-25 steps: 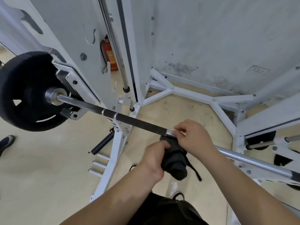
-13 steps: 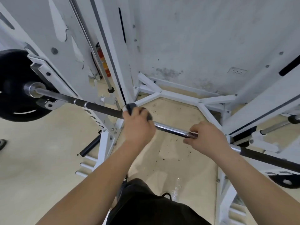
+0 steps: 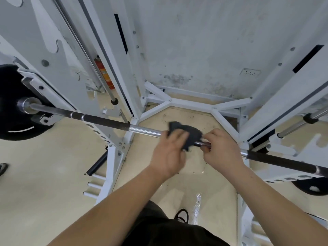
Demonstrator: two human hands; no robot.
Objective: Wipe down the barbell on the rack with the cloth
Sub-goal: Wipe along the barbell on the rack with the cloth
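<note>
Barbell [image 3: 142,129] lies L-to-R across rack [image 3: 115,157]; L hand [image 3: 168,155] grips cloth [image 3: 191,132], R hand [image 3: 221,150] grips barbell.

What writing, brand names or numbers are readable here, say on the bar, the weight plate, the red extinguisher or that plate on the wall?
No text in this view can be read.
fire extinguisher: orange label, print too blurred to read.
wall plate: small marks, too small to read.
weight plate: only a white arc, no letters visible.
barbell and cloth: no markings visible.
</note>
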